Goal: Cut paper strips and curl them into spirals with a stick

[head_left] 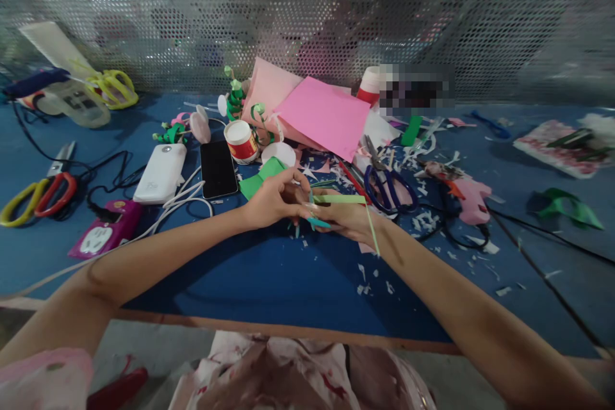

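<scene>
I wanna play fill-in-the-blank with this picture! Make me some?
1. The left hand and right hand are close together over a ____ table.
2. The scissors at far left have one red loop and one ____ loop.
3. The glue gun on the right has a ____ handle.

Missing words: blue; yellow; pink.

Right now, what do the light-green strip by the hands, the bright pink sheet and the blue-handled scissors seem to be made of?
Light-green strip: probably matte paper; it looks thin and flat.
Bright pink sheet: matte paper or thin card, with crisp corners and no gloss.
Blue-handled scissors: blades look like grey metal; handles likely plastic, being smooth and evenly coloured.
</scene>
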`<state>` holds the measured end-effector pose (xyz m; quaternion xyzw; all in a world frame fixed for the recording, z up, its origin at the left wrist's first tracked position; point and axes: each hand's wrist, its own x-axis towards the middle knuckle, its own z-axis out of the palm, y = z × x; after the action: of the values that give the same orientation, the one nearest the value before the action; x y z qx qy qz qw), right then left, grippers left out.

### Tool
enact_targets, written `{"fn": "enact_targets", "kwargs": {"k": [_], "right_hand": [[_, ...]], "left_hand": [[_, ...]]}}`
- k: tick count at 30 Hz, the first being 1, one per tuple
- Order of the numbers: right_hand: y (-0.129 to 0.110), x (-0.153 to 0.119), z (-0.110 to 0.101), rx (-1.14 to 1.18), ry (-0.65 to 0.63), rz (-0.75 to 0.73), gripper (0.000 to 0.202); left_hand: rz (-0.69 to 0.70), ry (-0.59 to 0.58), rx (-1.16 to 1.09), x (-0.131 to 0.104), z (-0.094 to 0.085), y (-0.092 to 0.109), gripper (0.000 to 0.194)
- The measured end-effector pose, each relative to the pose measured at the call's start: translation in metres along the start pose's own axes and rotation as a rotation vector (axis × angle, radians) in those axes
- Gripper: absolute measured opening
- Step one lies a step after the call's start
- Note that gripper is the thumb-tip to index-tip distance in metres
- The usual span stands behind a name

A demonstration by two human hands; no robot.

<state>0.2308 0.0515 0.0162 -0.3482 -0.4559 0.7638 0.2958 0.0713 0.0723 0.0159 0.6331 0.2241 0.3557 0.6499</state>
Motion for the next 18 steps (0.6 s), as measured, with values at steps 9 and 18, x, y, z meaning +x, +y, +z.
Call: {"fn": "enact_targets", "kwargs": {"k": [9, 18], "right_hand": [[-0.004, -0.003, 0.004, 0.015, -0.032, -0.043, 0.032], [-0.007, -0.005, 0.01, -0.121, 0.197, -0.235, 0.035]], "left_hand": [[0.12, 0.069, 0.216, -0.002, 0.0, 0.004, 0.029], [0.133, 0.059, 0.254, -0.001, -0.001, 0.003, 0.031]]}}
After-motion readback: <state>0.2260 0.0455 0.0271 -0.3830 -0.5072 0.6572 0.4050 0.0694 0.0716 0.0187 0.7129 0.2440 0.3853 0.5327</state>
